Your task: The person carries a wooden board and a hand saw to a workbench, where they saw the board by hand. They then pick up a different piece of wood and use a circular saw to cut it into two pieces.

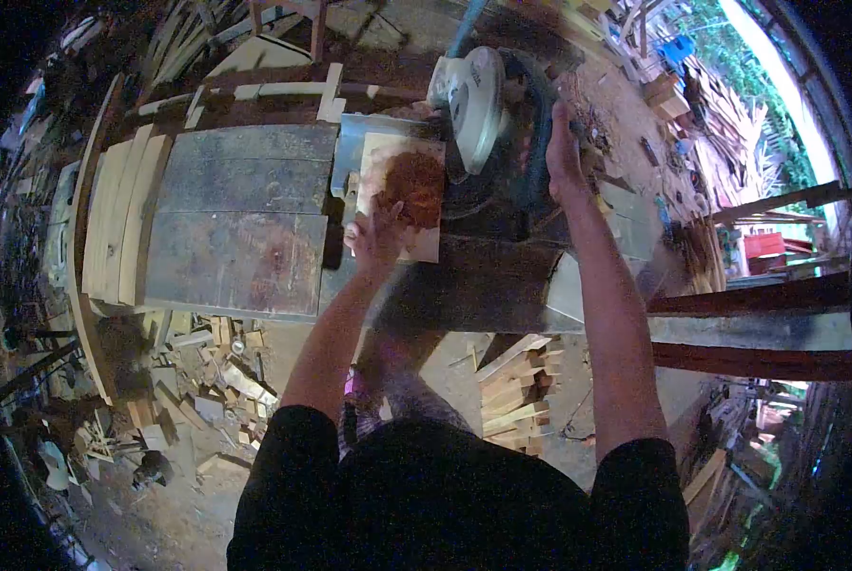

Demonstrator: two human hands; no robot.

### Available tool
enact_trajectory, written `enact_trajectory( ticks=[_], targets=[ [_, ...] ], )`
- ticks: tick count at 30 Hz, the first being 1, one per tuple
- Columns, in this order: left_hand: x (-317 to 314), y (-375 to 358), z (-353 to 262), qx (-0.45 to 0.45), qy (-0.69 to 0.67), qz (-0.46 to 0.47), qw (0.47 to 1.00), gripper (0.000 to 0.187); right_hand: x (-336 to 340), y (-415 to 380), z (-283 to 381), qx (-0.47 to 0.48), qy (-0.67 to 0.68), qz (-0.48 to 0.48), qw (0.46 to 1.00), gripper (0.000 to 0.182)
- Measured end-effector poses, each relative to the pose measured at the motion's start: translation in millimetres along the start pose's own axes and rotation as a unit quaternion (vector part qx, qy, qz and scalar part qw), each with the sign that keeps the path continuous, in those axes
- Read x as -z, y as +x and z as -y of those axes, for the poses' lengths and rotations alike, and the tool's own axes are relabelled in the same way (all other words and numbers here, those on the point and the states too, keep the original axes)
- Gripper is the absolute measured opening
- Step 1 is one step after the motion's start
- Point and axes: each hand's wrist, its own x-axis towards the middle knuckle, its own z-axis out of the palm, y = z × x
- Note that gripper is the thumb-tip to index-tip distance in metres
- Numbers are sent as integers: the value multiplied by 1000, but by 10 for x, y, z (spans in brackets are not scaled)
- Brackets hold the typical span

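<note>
A pale flat board with a reddish-brown patch (373, 164) lies on the workbench, under my left hand (378, 238). The fingers of that hand are spread on the board's near left part. Just right of the board stands a dark machine with a round light-coloured guard (478, 109). My right hand (564, 157) is at the machine's right side, seen edge-on with the fingers pointing away from me; whether they grip anything is hidden.
The dark wooden workbench top (240, 219) stretches left, with pale planks (112, 219) at its end. Wood offcuts (521, 395) and scraps (240, 376) lie on the ground below. Beams (749, 333) extend at the right.
</note>
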Motion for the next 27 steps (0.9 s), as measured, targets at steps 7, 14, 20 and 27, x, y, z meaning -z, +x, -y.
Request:
enact_trajectory(
  ticks=[7,14,20,27],
  targets=[
    [-212,-10,61,-5,-19,-29,999,53,-17,-104,-107,-23,2,33,999,73],
    [-437,50,73,2,-10,-23,1000,56,-107,-313,-116,-20,22,14,999,60],
    [-72,18,2,23,-26,31,999,56,-78,-242,-362,38,24,8,999,61],
    [60,49,-41,35,31,63,997,66,-47,-236,-426,-37,-14,27,999,62]
  ],
)
